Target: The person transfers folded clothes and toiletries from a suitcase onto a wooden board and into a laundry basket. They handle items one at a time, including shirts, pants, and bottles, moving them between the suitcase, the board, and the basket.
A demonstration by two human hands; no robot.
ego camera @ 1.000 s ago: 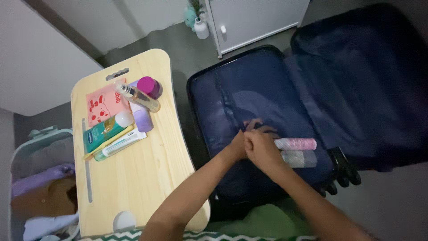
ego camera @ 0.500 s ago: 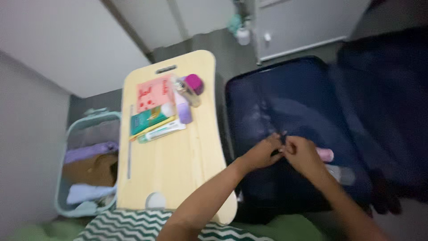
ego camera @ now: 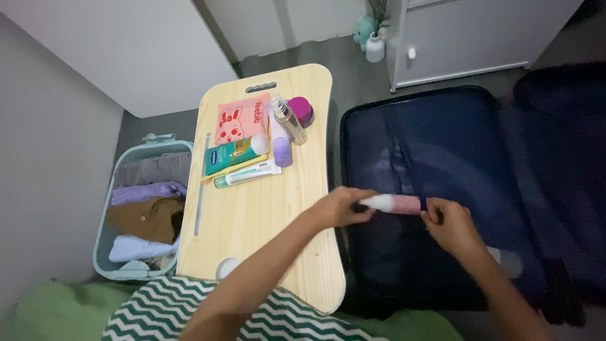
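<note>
My left hand (ego camera: 338,206) holds the white end of a pink and white tube (ego camera: 394,203), lying level over the open dark blue suitcase (ego camera: 442,132). My right hand (ego camera: 449,226) pinches the dark lining or zipper just right of the tube's pink end; I cannot tell whether it touches the tube. A second pale bottle (ego camera: 508,261) lies in the suitcase, partly hidden behind my right wrist.
A wooden lap tray (ego camera: 252,227) to the left carries a pink packet (ego camera: 238,119), green tube (ego camera: 235,153), clear bottle (ego camera: 289,119), lilac bottle (ego camera: 281,151) and magenta-capped jar (ego camera: 302,110). A mint basket (ego camera: 104,252) of folded clothes stands far left. White cabinet (ego camera: 467,38) behind.
The view has swung right-to-left across the frames. My left hand has taken up the pink tube from the suitcase and lifted it, while my right hand stays at the lining.
</note>
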